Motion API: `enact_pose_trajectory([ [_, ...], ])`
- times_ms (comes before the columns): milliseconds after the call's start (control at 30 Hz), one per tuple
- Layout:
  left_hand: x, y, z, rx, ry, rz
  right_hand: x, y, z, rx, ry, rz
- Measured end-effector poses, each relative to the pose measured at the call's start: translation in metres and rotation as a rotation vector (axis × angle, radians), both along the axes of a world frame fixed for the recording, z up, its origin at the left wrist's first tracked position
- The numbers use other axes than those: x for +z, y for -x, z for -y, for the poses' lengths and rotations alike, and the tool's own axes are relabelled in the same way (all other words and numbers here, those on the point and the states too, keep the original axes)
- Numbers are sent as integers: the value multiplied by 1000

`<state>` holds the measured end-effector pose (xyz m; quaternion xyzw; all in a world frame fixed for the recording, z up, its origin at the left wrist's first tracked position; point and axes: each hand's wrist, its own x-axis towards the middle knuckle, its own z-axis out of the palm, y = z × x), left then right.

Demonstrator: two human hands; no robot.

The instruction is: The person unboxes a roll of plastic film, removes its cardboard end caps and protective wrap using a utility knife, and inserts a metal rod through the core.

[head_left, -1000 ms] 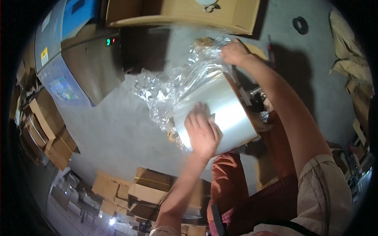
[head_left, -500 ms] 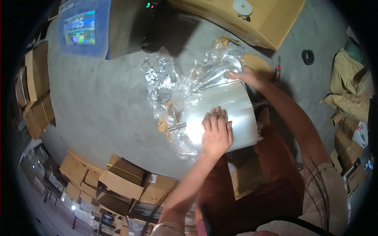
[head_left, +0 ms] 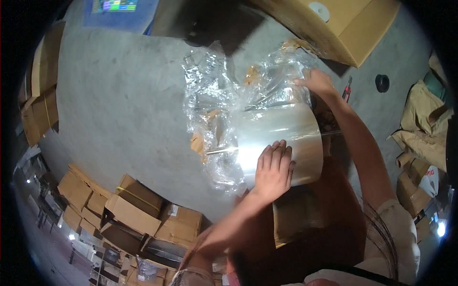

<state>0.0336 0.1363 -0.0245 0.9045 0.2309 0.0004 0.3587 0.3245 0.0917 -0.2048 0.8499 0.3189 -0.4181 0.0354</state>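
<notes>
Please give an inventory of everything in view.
roll: one, silvery, centre
rod: one, silvery, protruding from roll
plastic: one heap, clear, beside roll
scraps: several, brown, among plastic
box: one, brown, top right
disc: one, white, in box
cutter: one, red, upper right
ring: one, black, right
panel: one, blue, top left
cartons: several, brown, both sides
sheeting: one pile, brown, right
floor: one, grey, beneath
sleeves: two, pale, bottom
left hand: one, bare, on roll
right hand: one, bare, at plastic

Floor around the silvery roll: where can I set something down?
Widest: grey floor between the plastic film and the cardboard boxes at left. Smaller: nearer than the black ring, between the right forearm and brown wrapping. Crowded: the roll, with the left hand on it and the right hand at the film.
</notes>
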Motion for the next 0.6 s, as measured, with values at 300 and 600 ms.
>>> enact_pose_trajectory([
  [300, -82, -2, -142, -382, 281, -680, 166, 171, 21, 217, -698, -44],
  [600, -182, 30, -186, -819, -142, -615, 173, 185, 42, 345, -529, 11],
])
